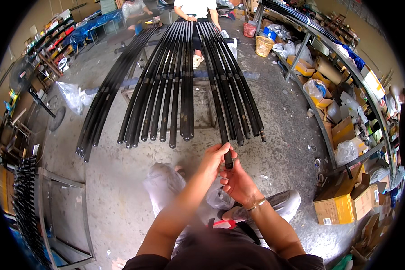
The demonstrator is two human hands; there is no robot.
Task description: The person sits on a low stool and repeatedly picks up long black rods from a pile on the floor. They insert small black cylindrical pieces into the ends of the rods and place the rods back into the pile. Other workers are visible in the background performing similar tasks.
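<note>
My left hand [215,158] is closed around the near end of a long black telescopic rod [219,114], thumb on top. Just below, my right hand [239,183] has its fingers curled beside the rod's end cap [229,165]; whatever they may pinch is too small to make out. Further black rods lie side by side, pointing away from me: several to the right [243,114], a wide group in the middle [166,99] and another bunch on the left [104,96]. The near ends of the rods hang out over the floor.
A metal stand [202,99] is under the rods. At their far ends stands a person in a white top [195,6]. To the right is a long shelf with cartons and bags [319,90]; an open carton [342,202] sits on the floor. A fan [24,76] stands left.
</note>
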